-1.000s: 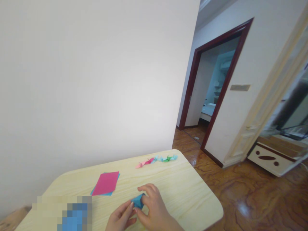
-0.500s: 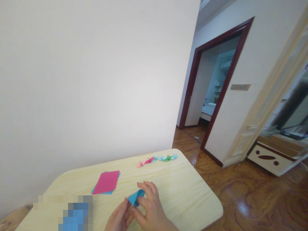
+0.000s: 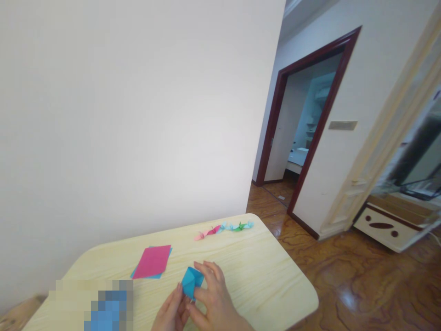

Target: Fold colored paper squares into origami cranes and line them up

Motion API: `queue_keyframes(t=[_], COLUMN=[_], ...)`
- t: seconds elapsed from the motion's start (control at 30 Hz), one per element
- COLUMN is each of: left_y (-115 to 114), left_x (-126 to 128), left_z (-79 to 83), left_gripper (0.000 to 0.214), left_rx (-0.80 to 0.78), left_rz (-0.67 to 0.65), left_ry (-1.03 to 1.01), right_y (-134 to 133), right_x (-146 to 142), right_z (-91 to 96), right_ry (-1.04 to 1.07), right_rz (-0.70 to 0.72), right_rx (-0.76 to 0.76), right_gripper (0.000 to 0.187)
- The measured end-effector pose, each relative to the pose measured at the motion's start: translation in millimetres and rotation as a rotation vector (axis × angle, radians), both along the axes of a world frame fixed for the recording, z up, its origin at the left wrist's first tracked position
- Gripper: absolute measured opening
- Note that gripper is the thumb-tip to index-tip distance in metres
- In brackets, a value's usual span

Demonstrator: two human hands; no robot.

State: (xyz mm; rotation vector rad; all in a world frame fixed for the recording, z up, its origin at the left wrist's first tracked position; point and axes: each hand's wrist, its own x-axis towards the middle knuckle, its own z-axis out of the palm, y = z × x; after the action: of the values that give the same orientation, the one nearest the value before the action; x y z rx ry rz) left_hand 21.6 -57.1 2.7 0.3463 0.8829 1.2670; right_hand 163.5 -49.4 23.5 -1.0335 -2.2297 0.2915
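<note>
Two hands pinch a folded blue paper between fingertips over the counter, the left hand at its lower end, the right hand against its side. Beyond them, a pink sheet lies on a blue sheet, near a row of paper cranes.

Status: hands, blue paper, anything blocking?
Left hand and right hand both on folded blue paper. Pink sheet over blue sheet off to the left, not blocking. Paper cranes farther off.
</note>
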Motion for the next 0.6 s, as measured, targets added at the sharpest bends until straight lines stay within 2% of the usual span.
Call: queue_keyframes(t=[0.23, 0.33, 0.4, 0.47, 0.6], left_y=[-1, 1, 3, 3, 1], left_x=[4, 2, 0, -1, 1], left_z=[1.7, -1.8, -5.1, -7.3, -4.5], left_gripper=[0.045, 0.045, 0.045, 0.045, 0.041], left_rx=[-0.019, -0.02, -0.008, 0.008, 0.054], left_rz=[0.11, 0.152, 0.202, 0.253, 0.291], left_ry=[0.073, 0.094, 0.133, 0.179, 0.262], right_y=[-1, -3, -3, -1, 7], right_x=[1, 2, 3, 2, -4], right_z=[1.3, 4.0, 2.4, -2.8, -17.2], right_ry=[-0.002, 0.088, 0.22, 0.409, 0.763], right_rz=[0.031, 0.046, 0.03, -0.024, -0.068], right_rx=[0.03, 0.024, 0.0, -0.08, -0.443], right_gripper=[0.026, 0.028, 0.032, 0.035, 0.027])
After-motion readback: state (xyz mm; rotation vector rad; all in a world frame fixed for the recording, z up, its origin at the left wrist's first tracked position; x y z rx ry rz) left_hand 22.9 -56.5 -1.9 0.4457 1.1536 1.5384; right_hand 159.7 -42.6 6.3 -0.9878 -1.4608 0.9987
